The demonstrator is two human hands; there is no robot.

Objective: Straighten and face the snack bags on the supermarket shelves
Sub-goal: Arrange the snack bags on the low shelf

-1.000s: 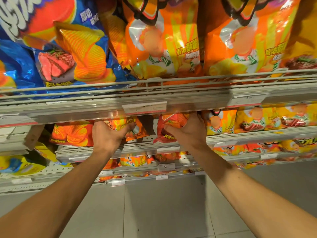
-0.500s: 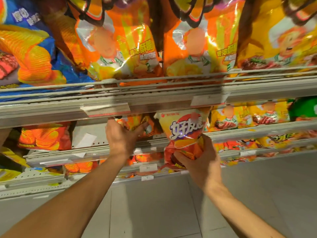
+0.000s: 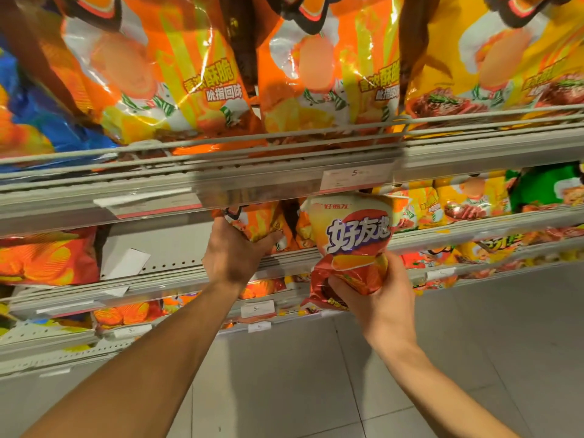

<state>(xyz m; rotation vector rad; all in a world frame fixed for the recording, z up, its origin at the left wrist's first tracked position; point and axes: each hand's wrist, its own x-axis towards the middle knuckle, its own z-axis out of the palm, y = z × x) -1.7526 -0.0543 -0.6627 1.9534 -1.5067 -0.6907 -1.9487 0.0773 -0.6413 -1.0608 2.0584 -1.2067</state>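
Observation:
My right hand [image 3: 377,298] grips the bottom of a red and cream snack bag [image 3: 352,238], held upright in front of the second shelf's rail [image 3: 474,230], its printed face toward me. My left hand [image 3: 235,251] reaches into that shelf and holds a small orange bag [image 3: 260,221] from below, thumb on its right side. Big orange bags [image 3: 177,80] and a yellow bag [image 3: 505,64] stand on the top shelf [image 3: 221,181].
An orange bag [image 3: 47,257] lies at the left of the second shelf beside a bare gap with a white paper slip [image 3: 126,263]. Yellow and green bags [image 3: 474,197] fill the right. Lower shelves [image 3: 189,311] hold more bags. Grey floor tiles [image 3: 300,390] lie below.
My right hand has pulled the red and cream bag out of the shelf and turned it upright, face forward. My left hand stayed on the small orange bag. The view shifted right.

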